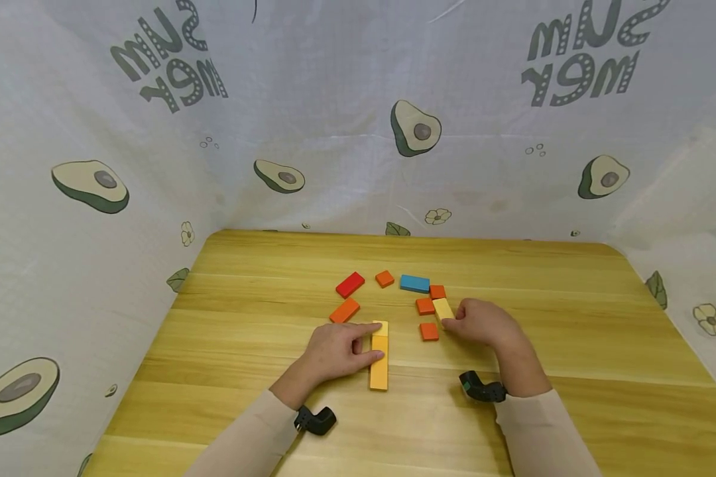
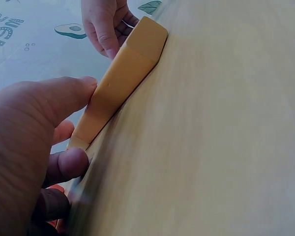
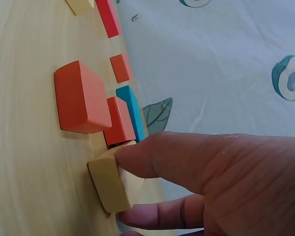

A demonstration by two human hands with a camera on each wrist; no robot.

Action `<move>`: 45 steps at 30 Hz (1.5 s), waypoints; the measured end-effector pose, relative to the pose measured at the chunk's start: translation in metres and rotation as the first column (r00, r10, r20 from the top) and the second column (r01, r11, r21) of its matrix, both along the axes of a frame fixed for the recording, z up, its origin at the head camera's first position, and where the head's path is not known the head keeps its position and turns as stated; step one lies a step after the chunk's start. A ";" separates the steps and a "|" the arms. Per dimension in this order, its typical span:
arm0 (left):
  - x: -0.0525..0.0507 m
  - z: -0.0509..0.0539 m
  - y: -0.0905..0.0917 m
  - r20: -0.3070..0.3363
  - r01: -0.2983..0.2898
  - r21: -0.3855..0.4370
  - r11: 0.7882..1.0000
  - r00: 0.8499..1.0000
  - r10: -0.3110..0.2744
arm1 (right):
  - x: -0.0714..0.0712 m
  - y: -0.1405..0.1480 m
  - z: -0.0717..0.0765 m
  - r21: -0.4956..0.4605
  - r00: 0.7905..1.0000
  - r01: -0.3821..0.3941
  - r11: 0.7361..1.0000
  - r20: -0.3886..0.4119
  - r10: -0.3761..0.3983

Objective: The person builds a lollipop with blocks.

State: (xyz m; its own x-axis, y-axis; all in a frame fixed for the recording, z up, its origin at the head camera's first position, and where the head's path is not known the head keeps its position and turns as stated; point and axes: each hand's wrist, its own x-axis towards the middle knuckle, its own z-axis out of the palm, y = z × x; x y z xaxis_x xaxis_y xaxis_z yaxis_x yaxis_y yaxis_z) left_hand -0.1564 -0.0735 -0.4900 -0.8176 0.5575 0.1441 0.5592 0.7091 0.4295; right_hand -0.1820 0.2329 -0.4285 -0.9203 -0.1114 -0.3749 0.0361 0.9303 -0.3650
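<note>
Beige sleeves (image 1: 247, 440) up front, pale-yellow rectangular block (image 1: 442, 309) pinched

It's held by the thumb and fingers of the right hand (image 1: 484, 322), just left of that hand, beside small square orange blocks (image 1: 425, 306) on the wood-grain desk (image 1: 573, 291). Long axis is pointed mostly away from the person, far end angled a bit left. Farther left, a long amber rectangular block (image 1: 378, 372) and the small light-yellow block (image 1: 381, 331) at its far end are just touched by outstretched fingers of the left hand (image 1: 334, 351), no grip.
</note>
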 end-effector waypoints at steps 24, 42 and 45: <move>0.000 -0.003 0.001 -0.016 -0.003 -0.022 1.000 1.000 0.003 | 0.002 0.003 -0.002 0.001 0.999 -0.013 1.000 -0.039 0.013; 0.001 -0.002 0.001 0.006 0.001 -0.009 1.000 1.000 -0.001 | 0.004 0.008 0.016 -0.029 0.994 -0.004 1.000 -0.110 0.001; 0.002 -0.002 0.001 0.007 0.001 -0.010 1.000 1.000 -0.001 | 0.006 0.006 0.020 -0.051 0.992 0.001 0.999 -0.127 -0.008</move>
